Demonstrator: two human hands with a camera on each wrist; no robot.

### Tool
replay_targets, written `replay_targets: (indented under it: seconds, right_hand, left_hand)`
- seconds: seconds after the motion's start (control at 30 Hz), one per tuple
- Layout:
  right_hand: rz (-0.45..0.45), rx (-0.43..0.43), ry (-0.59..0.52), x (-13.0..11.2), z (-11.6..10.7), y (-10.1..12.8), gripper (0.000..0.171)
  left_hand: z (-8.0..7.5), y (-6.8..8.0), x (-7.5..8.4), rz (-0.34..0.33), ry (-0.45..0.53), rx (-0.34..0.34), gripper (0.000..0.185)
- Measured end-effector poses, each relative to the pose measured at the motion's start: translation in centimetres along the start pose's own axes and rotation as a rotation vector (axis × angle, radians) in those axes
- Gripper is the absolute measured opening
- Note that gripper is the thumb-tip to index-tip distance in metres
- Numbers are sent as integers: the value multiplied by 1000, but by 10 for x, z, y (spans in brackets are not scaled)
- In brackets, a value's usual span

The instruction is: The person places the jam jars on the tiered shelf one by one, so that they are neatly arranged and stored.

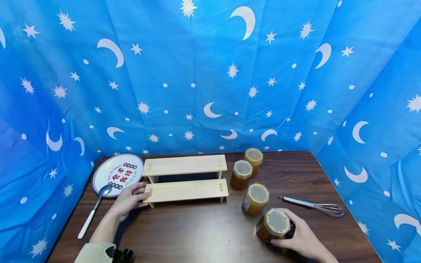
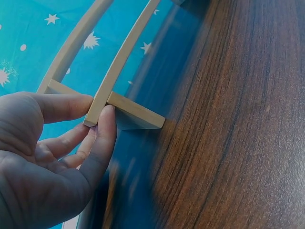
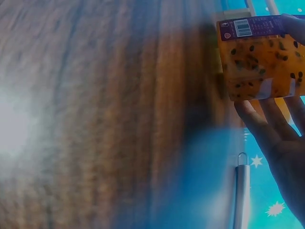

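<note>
My left hand (image 1: 128,200) pinches the left end of a low wooden stand (image 1: 187,190) between thumb and fingers. In the left wrist view, the thumb and fingertips meet on either side of its thin board (image 2: 107,90), beside the leg. With its fingers around the side, my right hand (image 1: 300,233) grips a jar (image 1: 268,230) with a pale lid. The right wrist view shows orange contents with dark seeds and a purple barcode label (image 3: 243,27) on this jar. Whether its base touches the table cannot be told.
Behind the low stand is a taller wooden stand (image 1: 184,165). Three more jars stand right of them: a yellow one (image 1: 254,204), an amber one (image 1: 241,179) and a rear one (image 1: 253,160). A whisk (image 1: 306,204) lies at right; a spoon (image 1: 88,219) leans on a plate (image 1: 102,175) at left.
</note>
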State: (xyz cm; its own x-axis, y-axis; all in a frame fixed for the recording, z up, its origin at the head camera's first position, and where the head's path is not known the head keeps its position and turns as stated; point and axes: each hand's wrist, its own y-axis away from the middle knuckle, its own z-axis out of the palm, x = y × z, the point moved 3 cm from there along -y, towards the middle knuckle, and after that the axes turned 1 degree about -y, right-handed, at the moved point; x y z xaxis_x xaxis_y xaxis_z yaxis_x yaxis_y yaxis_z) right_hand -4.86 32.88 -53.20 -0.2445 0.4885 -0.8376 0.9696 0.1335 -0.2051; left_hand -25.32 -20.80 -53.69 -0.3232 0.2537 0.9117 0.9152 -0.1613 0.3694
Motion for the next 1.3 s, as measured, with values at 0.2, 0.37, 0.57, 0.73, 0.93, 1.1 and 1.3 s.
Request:
replay_targets:
  seconds: [0.2,0.37,0.57,0.73,0.93,1.1,1.3]
  right_hand:
    - [25,3,18,-11,-6,-7,78]
    - [69,42,72,-29,-14,-8,79]
    - [95,58,62,-51,-27,-9,78]
    - [162,55,34,-68,-38,-13,75]
    - [63,110,83,-90,-48,-27,78]
    - [-34,146,96,-104,-53,-47,82]
    - [-42,180,117,-118,-52,-75,80]
  left_hand:
    - [-3,5,-3,23,7,2,71]
    - [-6,5,-6,34,15,-7,72]
    - [-6,5,-8,21,16,5,71]
    - [-3,7,-7,35,11,-6,71]
    - [-3,4,-7,28,8,3,69]
    - [-3,0,-6,26,18,5,67]
    - [-2,-3,-3,57,33,-4,68]
